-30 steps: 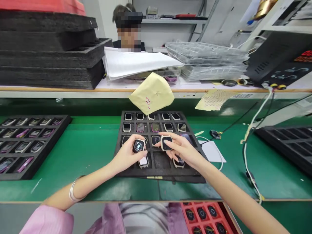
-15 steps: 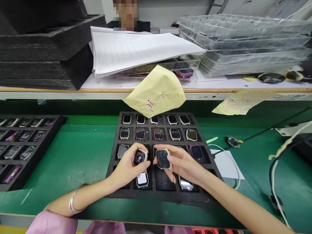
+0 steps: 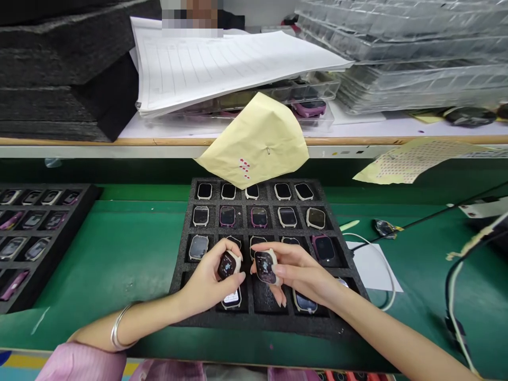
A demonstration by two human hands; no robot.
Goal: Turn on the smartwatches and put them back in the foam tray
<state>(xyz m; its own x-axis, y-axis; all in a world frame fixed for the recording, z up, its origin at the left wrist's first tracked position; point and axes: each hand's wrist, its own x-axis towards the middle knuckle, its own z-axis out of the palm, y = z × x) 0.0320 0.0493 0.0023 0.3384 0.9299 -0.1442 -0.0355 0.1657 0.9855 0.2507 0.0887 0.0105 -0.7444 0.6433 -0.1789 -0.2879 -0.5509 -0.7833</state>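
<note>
Pinching the left watch [image 3: 227,264] in my left hand [image 3: 206,288] and the right watch [image 3: 265,267] in my right hand [image 3: 307,275], I hold them side by side at lower centre frame, the right watch just above the empty pocket [image 3: 262,299] of the foam tray [image 3: 180,275].

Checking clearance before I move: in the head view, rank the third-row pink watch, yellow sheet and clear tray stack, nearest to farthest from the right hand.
1. pink watch, just right of the right hand.
2. yellow sheet, hanging off the shelf edge, beyond.
3. clear tray stack, on the shelf, far right.
</note>
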